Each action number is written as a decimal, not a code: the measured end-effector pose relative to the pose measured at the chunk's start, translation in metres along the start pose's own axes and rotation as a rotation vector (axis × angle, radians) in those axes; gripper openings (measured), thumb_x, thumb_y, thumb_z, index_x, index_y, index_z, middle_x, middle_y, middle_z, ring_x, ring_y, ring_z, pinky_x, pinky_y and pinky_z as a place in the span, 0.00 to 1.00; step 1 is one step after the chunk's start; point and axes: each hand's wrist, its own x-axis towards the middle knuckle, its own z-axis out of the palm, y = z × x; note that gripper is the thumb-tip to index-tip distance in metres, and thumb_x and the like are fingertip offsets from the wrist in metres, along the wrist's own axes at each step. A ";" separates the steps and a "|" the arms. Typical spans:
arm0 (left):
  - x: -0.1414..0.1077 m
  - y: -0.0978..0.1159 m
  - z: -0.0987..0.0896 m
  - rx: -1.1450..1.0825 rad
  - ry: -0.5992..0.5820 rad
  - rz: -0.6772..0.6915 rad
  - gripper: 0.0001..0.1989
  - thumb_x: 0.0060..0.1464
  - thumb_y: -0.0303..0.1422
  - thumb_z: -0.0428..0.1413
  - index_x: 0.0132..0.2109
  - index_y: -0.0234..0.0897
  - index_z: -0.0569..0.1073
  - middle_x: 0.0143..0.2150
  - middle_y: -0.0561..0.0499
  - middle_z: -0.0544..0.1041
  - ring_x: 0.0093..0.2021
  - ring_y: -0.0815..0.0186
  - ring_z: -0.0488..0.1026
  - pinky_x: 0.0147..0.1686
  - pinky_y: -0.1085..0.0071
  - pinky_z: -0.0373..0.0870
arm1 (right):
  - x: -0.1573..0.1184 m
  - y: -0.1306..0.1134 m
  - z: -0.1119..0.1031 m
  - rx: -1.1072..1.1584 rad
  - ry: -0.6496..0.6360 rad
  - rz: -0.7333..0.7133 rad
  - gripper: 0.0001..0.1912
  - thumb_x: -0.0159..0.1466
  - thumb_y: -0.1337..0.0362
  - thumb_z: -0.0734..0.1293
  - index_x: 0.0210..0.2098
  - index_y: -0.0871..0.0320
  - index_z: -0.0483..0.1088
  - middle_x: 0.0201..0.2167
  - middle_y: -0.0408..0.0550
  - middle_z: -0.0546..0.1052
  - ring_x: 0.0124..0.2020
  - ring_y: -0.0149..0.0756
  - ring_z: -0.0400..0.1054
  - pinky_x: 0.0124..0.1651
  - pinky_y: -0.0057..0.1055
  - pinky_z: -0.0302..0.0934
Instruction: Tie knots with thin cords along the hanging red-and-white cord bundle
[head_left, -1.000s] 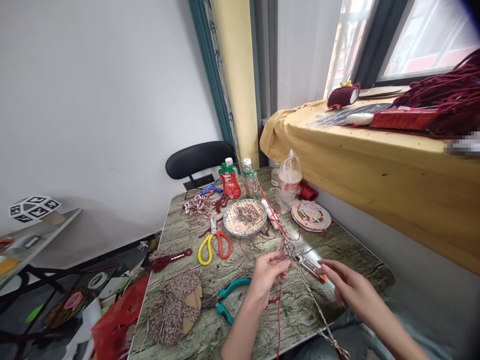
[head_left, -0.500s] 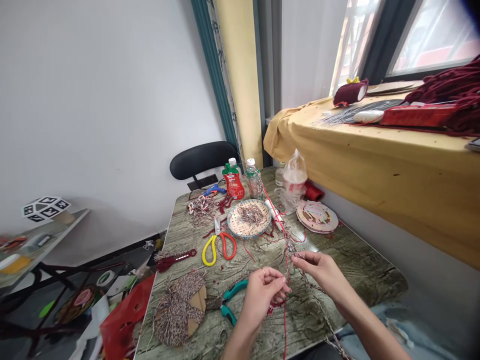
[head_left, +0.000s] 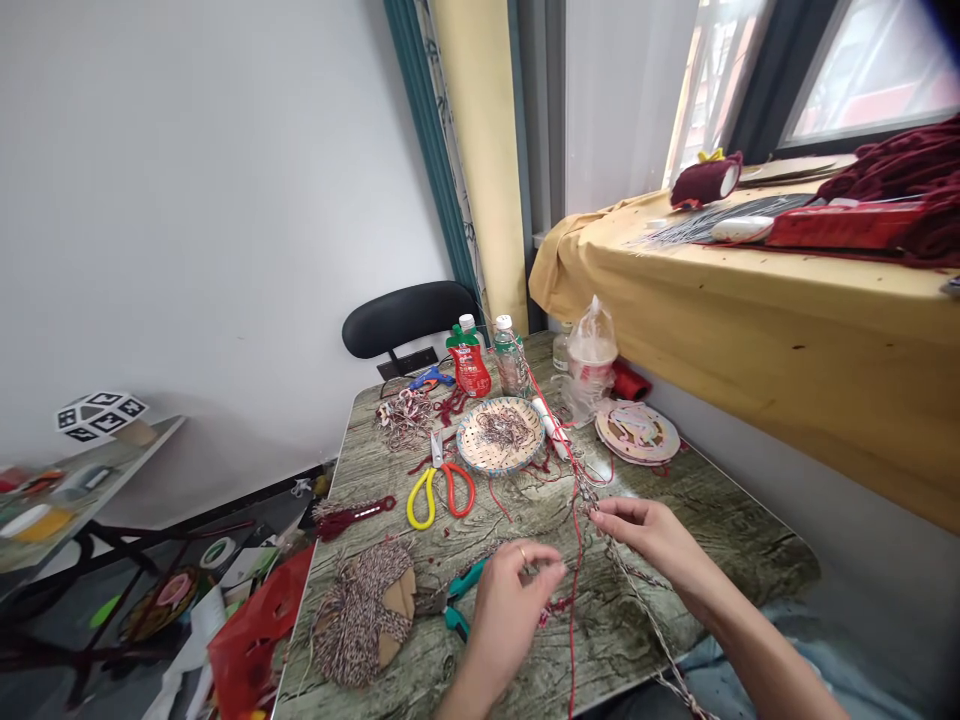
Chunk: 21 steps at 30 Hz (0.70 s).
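Two bare hands work above a wood-patterned table (head_left: pixel 637 640). The right hand (head_left: pixel 651 532) pinches a speckled cord (head_left: pixel 589 496) between thumb and fingertips. The cord runs over the near half of the table, rising past the right hand toward the bottle at the far end and trailing down over the near edge in thin strands. The left hand (head_left: pixel 514 595) is loosely curled just beside it, thumb near the forefinger; whether a fine strand lies in its grip cannot be told. A red string (head_left: pixel 576 565) hangs between the hands.

Teal-handled pliers (head_left: pixel 456 622) lie partly behind the left hand, next to a cardboard piece wound with speckled yarn (head_left: pixel 366 610). Farther up are scissors (head_left: pixel 437 463) with one yellow and one red handle, blades pointing away, and a maroon tassel (head_left: pixel 349 517) to their left. A shallow round basket (head_left: pixel 466 448) holds loose yarn bits, with a white roll (head_left: pixel 551 428) to its right and a yarn pile (head_left: pixel 405 415) to its left. Behind stand a red pouch (head_left: pixel 470 368) and a clear bottle (head_left: pixel 513 368); a bagged cup (head_left: pixel 592 358) and pale round discs (head_left: pixel 637 433) sit farther right.
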 end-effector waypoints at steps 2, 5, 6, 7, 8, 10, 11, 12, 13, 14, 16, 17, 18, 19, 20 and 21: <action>0.015 0.008 0.010 -0.100 0.077 0.010 0.11 0.46 0.37 0.52 0.34 0.36 0.74 0.35 0.46 0.75 0.37 0.63 0.68 0.35 0.71 0.63 | -0.001 -0.001 -0.002 -0.015 0.004 0.021 0.13 0.50 0.54 0.65 0.26 0.58 0.72 0.17 0.40 0.67 0.18 0.25 0.55 0.21 0.23 0.47; 0.036 0.013 0.027 -0.292 0.026 -0.104 0.14 0.43 0.37 0.55 0.36 0.33 0.73 0.35 0.45 0.74 0.35 0.63 0.69 0.30 0.72 0.64 | -0.002 -0.003 -0.004 -0.027 0.006 0.039 0.17 0.51 0.52 0.63 0.31 0.59 0.71 0.15 0.39 0.65 0.14 0.24 0.50 0.17 0.23 0.42; 0.040 0.014 0.031 -0.344 0.003 -0.144 0.14 0.42 0.37 0.56 0.36 0.32 0.73 0.34 0.45 0.74 0.34 0.64 0.68 0.28 0.73 0.64 | -0.002 -0.003 -0.005 -0.031 0.007 0.029 0.18 0.51 0.52 0.63 0.32 0.60 0.71 0.15 0.39 0.65 0.14 0.24 0.51 0.17 0.23 0.42; 0.043 0.014 0.035 -0.385 -0.010 -0.172 0.14 0.41 0.37 0.56 0.35 0.32 0.73 0.33 0.46 0.74 0.32 0.64 0.68 0.26 0.74 0.63 | -0.001 -0.003 -0.006 -0.040 0.009 0.011 0.18 0.51 0.51 0.63 0.32 0.60 0.71 0.16 0.39 0.66 0.15 0.25 0.52 0.17 0.23 0.44; 0.045 0.014 0.038 -0.413 -0.010 -0.183 0.14 0.40 0.36 0.57 0.34 0.31 0.73 0.31 0.46 0.74 0.31 0.65 0.68 0.26 0.74 0.63 | -0.001 -0.004 -0.007 -0.052 0.012 -0.014 0.18 0.50 0.52 0.63 0.31 0.60 0.71 0.18 0.40 0.68 0.17 0.26 0.55 0.18 0.23 0.46; 0.046 0.014 0.040 -0.443 0.006 -0.191 0.13 0.38 0.36 0.58 0.31 0.31 0.73 0.29 0.48 0.73 0.29 0.68 0.66 0.25 0.75 0.62 | 0.000 -0.005 -0.009 -0.083 0.007 -0.070 0.16 0.50 0.53 0.64 0.28 0.60 0.70 0.21 0.43 0.70 0.22 0.29 0.60 0.24 0.24 0.52; 0.046 0.014 0.040 -0.450 0.013 -0.195 0.12 0.38 0.36 0.58 0.30 0.31 0.73 0.28 0.49 0.72 0.28 0.68 0.66 0.25 0.75 0.62 | 0.001 -0.006 -0.011 -0.102 0.000 -0.093 0.14 0.50 0.54 0.63 0.27 0.60 0.70 0.23 0.43 0.71 0.24 0.30 0.61 0.27 0.24 0.54; 0.046 0.014 0.040 -0.452 0.013 -0.198 0.12 0.37 0.36 0.58 0.30 0.31 0.73 0.27 0.49 0.72 0.28 0.69 0.66 0.25 0.76 0.61 | 0.001 -0.007 -0.012 -0.124 -0.010 -0.112 0.13 0.51 0.55 0.63 0.26 0.60 0.70 0.24 0.44 0.71 0.26 0.31 0.62 0.29 0.25 0.54; 0.046 0.014 0.039 -0.452 0.012 -0.200 0.12 0.37 0.35 0.59 0.29 0.31 0.72 0.27 0.50 0.72 0.28 0.69 0.65 0.25 0.76 0.61 | 0.002 -0.008 -0.014 -0.153 -0.019 -0.128 0.12 0.51 0.57 0.62 0.26 0.60 0.69 0.24 0.44 0.71 0.27 0.32 0.62 0.31 0.25 0.54; 0.046 0.014 0.039 -0.452 0.010 -0.202 0.11 0.37 0.35 0.58 0.29 0.31 0.72 0.26 0.50 0.72 0.28 0.69 0.65 0.25 0.76 0.61 | 0.003 -0.008 -0.015 -0.187 -0.025 -0.141 0.11 0.52 0.58 0.61 0.25 0.60 0.69 0.23 0.43 0.71 0.27 0.32 0.62 0.31 0.26 0.54; 0.046 0.015 0.038 -0.453 0.009 -0.204 0.11 0.38 0.35 0.58 0.29 0.31 0.72 0.26 0.50 0.71 0.28 0.69 0.66 0.26 0.76 0.61 | 0.005 -0.010 -0.019 -0.269 -0.017 -0.162 0.08 0.52 0.62 0.60 0.24 0.60 0.67 0.22 0.42 0.70 0.26 0.32 0.61 0.30 0.26 0.53; 0.046 0.016 0.038 -0.453 0.008 -0.205 0.10 0.38 0.35 0.58 0.28 0.31 0.72 0.26 0.50 0.71 0.28 0.69 0.66 0.26 0.76 0.61 | 0.007 -0.011 -0.020 -0.310 -0.006 -0.171 0.07 0.52 0.63 0.59 0.23 0.59 0.67 0.21 0.41 0.68 0.25 0.31 0.60 0.29 0.25 0.52; 0.046 0.016 0.038 -0.452 0.010 -0.203 0.10 0.38 0.35 0.58 0.28 0.31 0.71 0.26 0.50 0.71 0.28 0.69 0.66 0.26 0.76 0.61 | 0.008 -0.012 -0.021 -0.333 -0.001 -0.173 0.06 0.51 0.65 0.59 0.21 0.59 0.65 0.20 0.40 0.67 0.24 0.31 0.58 0.28 0.25 0.50; 0.046 0.017 0.038 -0.448 0.013 -0.200 0.10 0.38 0.35 0.58 0.27 0.31 0.71 0.25 0.50 0.71 0.28 0.69 0.65 0.26 0.76 0.61 | 0.010 -0.012 -0.021 -0.337 -0.006 -0.169 0.05 0.50 0.66 0.59 0.20 0.59 0.64 0.18 0.39 0.65 0.23 0.30 0.57 0.27 0.25 0.49; 0.047 0.017 0.038 -0.444 0.016 -0.195 0.10 0.38 0.35 0.57 0.27 0.31 0.71 0.25 0.51 0.71 0.27 0.70 0.65 0.25 0.76 0.61 | 0.012 -0.013 -0.021 -0.324 -0.020 -0.161 0.04 0.50 0.67 0.59 0.19 0.59 0.62 0.17 0.38 0.63 0.22 0.29 0.55 0.26 0.25 0.48; 0.047 0.018 0.038 -0.440 0.023 -0.192 0.10 0.38 0.35 0.57 0.27 0.31 0.71 0.24 0.51 0.70 0.27 0.70 0.64 0.25 0.76 0.61 | 0.014 -0.013 -0.021 -0.299 -0.041 -0.151 0.04 0.49 0.67 0.59 0.18 0.58 0.61 0.17 0.38 0.61 0.22 0.28 0.53 0.26 0.25 0.46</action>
